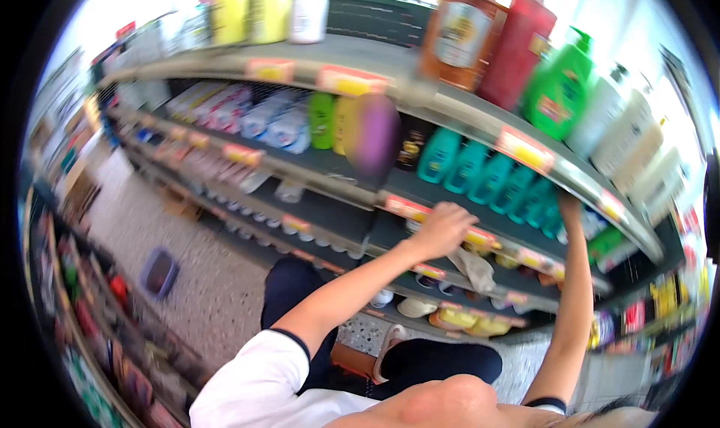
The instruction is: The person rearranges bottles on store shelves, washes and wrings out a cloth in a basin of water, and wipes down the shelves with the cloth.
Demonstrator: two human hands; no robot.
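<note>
My left hand (448,229) is closed at the front edge of the middle shelf. A pale greyish cloth (474,270) hangs just under its palm and seems to be held in it. My right hand (568,203) reaches under the upper shelf, at the right end of a row of teal bottles (491,179). Its fingers are hidden by the shelf lip, so its hold cannot be seen. Left of the teal row stands a dark bottle (412,144). Beside that, a purple object (376,134) is strongly blurred.
Pump bottles, amber (459,34), red (517,49) and green (561,87), stand on the upper shelf (367,59). Boxed goods (274,120) lie left on the shelf below. A purple-grey bin (159,274) is on the floor. Another stocked rack (112,315) runs along the left.
</note>
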